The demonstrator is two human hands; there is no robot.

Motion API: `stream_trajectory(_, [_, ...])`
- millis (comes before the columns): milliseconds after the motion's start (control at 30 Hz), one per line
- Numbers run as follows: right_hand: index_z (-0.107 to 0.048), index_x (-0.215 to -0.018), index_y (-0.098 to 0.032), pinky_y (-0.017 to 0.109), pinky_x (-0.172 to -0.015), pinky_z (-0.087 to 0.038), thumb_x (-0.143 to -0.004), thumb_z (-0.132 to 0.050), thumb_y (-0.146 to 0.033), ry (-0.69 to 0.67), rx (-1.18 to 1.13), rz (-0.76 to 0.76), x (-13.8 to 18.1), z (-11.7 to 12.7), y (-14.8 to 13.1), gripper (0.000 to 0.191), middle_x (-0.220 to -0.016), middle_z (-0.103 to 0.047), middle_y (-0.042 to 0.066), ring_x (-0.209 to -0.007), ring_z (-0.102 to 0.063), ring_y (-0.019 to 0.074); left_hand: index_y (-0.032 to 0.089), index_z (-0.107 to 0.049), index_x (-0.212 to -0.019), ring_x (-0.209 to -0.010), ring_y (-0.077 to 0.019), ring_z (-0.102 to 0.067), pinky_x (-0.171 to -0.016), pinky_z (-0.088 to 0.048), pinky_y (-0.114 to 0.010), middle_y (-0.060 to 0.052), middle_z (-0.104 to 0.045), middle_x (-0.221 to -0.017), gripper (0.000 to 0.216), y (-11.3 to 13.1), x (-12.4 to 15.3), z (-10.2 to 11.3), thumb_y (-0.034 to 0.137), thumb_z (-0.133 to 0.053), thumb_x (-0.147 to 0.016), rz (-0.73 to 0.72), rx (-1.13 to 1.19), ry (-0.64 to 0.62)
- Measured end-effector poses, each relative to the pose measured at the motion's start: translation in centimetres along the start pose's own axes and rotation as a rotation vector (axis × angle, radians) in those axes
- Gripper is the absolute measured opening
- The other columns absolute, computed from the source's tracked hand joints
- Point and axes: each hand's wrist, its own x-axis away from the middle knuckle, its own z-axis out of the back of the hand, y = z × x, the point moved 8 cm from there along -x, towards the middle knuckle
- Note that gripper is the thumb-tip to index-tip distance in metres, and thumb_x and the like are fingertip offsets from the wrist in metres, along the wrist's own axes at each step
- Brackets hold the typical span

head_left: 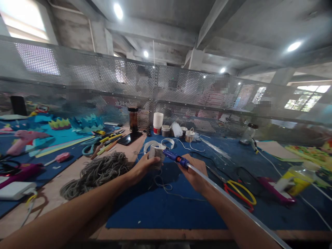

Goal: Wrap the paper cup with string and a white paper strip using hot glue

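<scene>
Right hand (195, 174) grips purple tool (169, 155), orange bits. Left hand (143, 166) pinches grey piece (155, 154). Tool's axis diagonal, tip up-left toward piece.

Beyond the left grip (144, 165) stands a perforated metal screen (103, 74); overhead, lamps (118, 11) glow among grey beams (155, 34). A bright window (22, 17) sits high to that grip's left, a barred window (307, 98) far right; the blue-topped counter (168, 216) spreads below.

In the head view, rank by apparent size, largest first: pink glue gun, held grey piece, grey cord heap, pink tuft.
1. Grey cord heap
2. Pink glue gun
3. Held grey piece, partly covered
4. Pink tuft
</scene>
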Motion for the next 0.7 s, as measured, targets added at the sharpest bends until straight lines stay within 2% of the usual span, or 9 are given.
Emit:
stream_trajectory(233, [-0.056,-0.092,-0.022,0.026,-0.060,-0.030,-0.100,-0.051,-0.034,0.013,-0.004,0.016,-0.12,0.05,-0.37,0.015,-0.070,-0.061,-0.001,-0.064,-0.059,0.0153,0.015,-0.061,-0.106,-0.080,-0.0195,-0.066,-0.072,-0.051,-0.031,-0.006,-0.067,-0.091,0.040,0.08,0.11,-0.16,0.037,-0.077,-0.076,-0.016,-0.080,0.027])
stream_trajectory(400, [-0.057,-0.092,-0.022,0.025,-0.061,-0.031,-0.100,-0.051,-0.034,0.010,-0.016,0.017,-0.17,0.28,-0.43,0.015,-0.071,-0.061,-0.001,-0.065,-0.059,0.0153,0.016,-0.061,-0.108,-0.076,-0.0166,-0.063,-0.068,-0.049,-0.027,-0.004,-0.066,-0.089,0.042,0.10,0.25,-0.69,0.036,-0.077,-0.076,-0.040,-0.091,-0.013])
stream_trajectory(567, [-0.058,-0.093,-0.022,0.025,-0.061,-0.032,-0.099,-0.052,-0.033,0.035,-0.011,-0.004,-0.27,1.01,-0.26,0.014,-0.072,-0.062,0.000,-0.064,-0.059,0.0159,0.016,-0.059,-0.107,-0.081,-0.0195,-0.066,-0.073,-0.052,-0.030,-0.006,-0.066,-0.093,0.042,0.03,0.14,-0.02,0.037,-0.077,-0.075,-0.003,-0.068,0.035])
stream_trajectory(700, [-0.057,-0.095,-0.021,0.025,-0.061,-0.032,-0.100,-0.051,-0.032,-0.004,-0.035,0.040,-0.22,0.57,-0.80,0.013,-0.074,-0.063,0.000,-0.065,-0.060,0.0156,0.017,-0.060,-0.108,-0.083,-0.0201,-0.066,-0.074,-0.052,-0.031,-0.006,-0.067,-0.093,0.042,0.11,0.07,0.16,0.037,-0.077,-0.075,-0.019,-0.079,0.042])
